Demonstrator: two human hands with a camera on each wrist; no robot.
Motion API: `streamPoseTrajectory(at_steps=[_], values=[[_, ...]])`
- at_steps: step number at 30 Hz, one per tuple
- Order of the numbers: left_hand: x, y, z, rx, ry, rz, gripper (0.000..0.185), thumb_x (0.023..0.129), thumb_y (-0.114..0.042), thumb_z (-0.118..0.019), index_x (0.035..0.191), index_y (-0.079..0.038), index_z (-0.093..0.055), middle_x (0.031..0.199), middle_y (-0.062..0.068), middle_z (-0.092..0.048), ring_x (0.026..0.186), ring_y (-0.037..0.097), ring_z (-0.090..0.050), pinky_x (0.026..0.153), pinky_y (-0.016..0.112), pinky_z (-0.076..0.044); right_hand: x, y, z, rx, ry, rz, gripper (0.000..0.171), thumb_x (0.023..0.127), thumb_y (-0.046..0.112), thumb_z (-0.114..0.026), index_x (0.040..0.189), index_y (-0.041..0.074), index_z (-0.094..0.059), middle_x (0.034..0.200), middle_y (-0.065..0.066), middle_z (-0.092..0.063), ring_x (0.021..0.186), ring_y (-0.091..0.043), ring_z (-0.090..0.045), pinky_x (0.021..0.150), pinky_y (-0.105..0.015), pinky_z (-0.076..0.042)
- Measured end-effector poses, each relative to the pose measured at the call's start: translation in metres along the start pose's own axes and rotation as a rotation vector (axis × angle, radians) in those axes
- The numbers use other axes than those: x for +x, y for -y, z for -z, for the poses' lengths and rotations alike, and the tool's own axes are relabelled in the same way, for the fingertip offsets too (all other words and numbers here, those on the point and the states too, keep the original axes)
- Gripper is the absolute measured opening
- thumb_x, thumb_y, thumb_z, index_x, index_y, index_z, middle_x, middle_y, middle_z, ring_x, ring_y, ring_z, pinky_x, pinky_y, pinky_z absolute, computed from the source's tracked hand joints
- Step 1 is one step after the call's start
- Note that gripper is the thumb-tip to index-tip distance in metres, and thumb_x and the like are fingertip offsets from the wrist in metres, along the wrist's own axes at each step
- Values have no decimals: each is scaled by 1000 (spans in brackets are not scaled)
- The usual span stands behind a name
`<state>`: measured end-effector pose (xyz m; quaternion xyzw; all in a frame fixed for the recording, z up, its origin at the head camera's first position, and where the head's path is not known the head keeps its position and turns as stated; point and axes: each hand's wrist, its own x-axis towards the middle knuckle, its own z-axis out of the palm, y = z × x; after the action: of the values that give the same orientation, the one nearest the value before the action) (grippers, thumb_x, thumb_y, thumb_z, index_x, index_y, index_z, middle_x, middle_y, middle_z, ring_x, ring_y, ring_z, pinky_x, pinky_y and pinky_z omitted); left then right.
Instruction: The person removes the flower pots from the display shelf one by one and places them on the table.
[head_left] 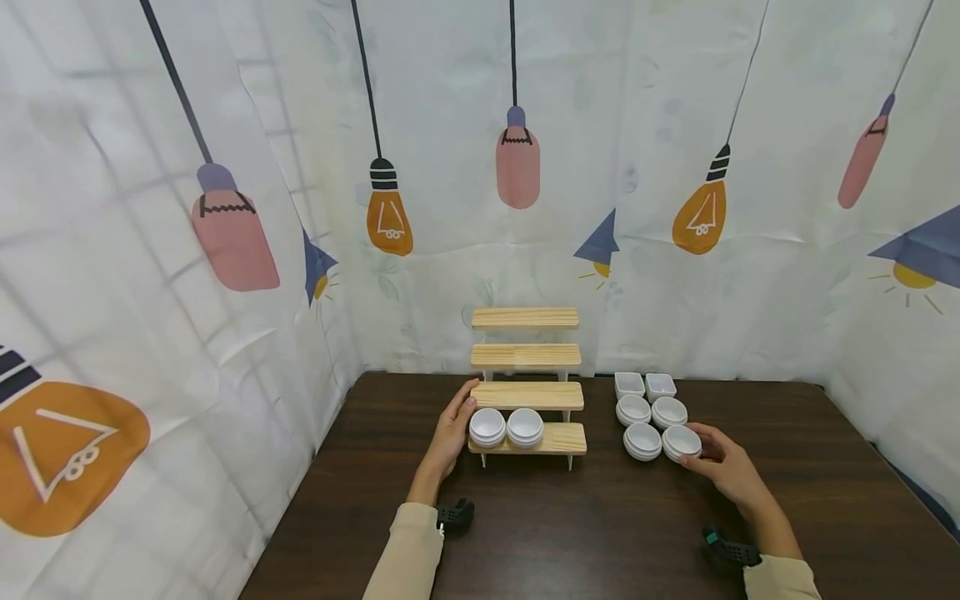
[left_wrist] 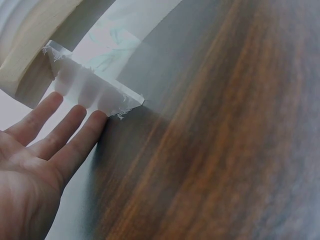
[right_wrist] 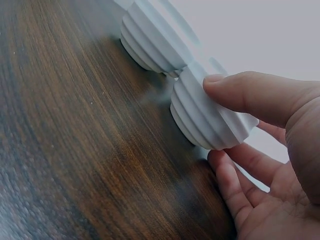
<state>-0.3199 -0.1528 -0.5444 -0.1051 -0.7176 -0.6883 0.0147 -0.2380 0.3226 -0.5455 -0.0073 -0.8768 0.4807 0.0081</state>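
A small wooden tiered display stand [head_left: 527, 397] with clear supports stands left of the middle of the table. My left hand [head_left: 452, 425] is at its left side, fingers fairly straight. Up close, the fingertips [left_wrist: 80, 111] touch the clear side support [left_wrist: 95, 82]. Two round white bowls [head_left: 506, 427] sit side by side on the lowest step. To the right, my right hand [head_left: 726, 467] holds a round white ribbed bowl [head_left: 681, 442] at the front right of a group. Its thumb [right_wrist: 245, 92] presses one side of the ribbed wall, with fingers curled below the other.
Three more round white bowls [head_left: 642, 442] stand close beside the held one. Behind them are two square white bowls [head_left: 660, 385]. The dark wood table [head_left: 585, 533] ends at a printed fabric wall [head_left: 450, 283] at the back and left.
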Motion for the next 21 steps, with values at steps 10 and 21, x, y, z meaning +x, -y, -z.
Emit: streamPoseTrajectory(at_steps=[10,21], values=[[-1,-1,0,6,2,2,47,111,-35,-44,157,-23,-43,114,1,-62,106,10,-55,92,27,-44,-1,0,-1,22,-7,19,70,93,27,-78,150,4,-45,141,-26,-57,97,3,-55,78,-22,-52],[0,-1,0,-9,6,3,49,111,-35,-43,157,-20,-42,112,4,-61,102,12,-55,88,27,-45,-1,1,0,14,9,-2,72,93,29,-77,152,5,-43,142,-27,-56,100,-5,-56,78,-22,-52]])
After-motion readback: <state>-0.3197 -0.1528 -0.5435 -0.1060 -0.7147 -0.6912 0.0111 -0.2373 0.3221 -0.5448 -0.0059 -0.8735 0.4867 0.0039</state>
